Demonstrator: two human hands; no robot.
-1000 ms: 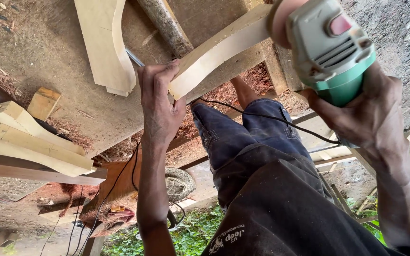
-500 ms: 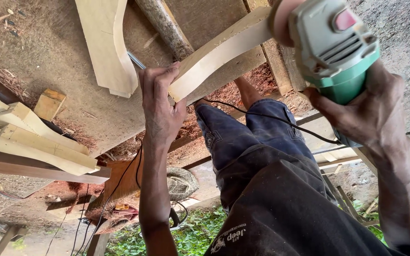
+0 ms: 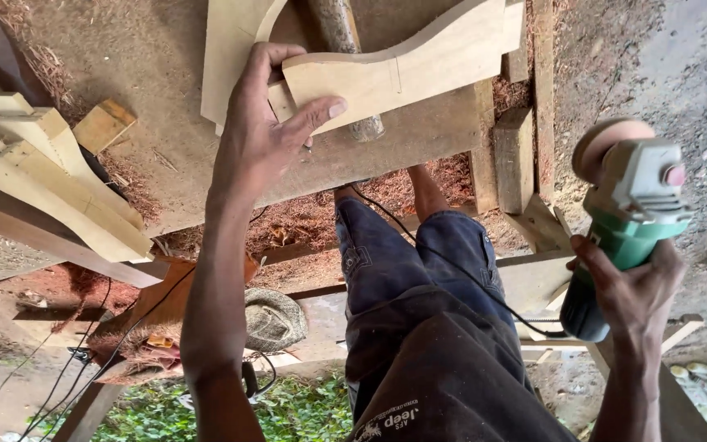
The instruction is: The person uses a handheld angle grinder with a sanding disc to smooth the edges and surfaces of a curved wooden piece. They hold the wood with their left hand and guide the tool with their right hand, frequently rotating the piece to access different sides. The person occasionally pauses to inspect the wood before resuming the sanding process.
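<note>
1. Left hand point(image 3: 267, 131): I am seeing it clamping the near end of a curved wooden workpiece point(image 3: 403, 69), thumb lying over the top face, fingers wrapping the far edge. The piece is resting on the sawdust-covered workbench point(image 3: 124, 49), over a rough round pole point(image 3: 345, 49).
2. Right hand point(image 3: 632, 290): it is closing round the body of a green angle grinder point(image 3: 628, 217), holding it off the bench to the right, sanding disc point(image 3: 607, 139) facing up and well apart from the wood.
3. Step in hand, as I am judging it: the tool is standing clear while the piece is being repositioned or checked between sanding passes.
4. Next move, as I am judging it: the piece is needing a firm hold and the disc bringing back to the curved edge, keeping the black power cord point(image 3: 452, 262) off the disc.
5. Edges: the bench's near edge is running just beyond my knees; a second curved blank point(image 3: 231, 49) is lying just beside the held piece.
6. Open room: space is lying free to the right, beside a short timber block point(image 3: 513, 155); stacked shaped pieces point(image 3: 51, 180) are crowding the left.
</note>
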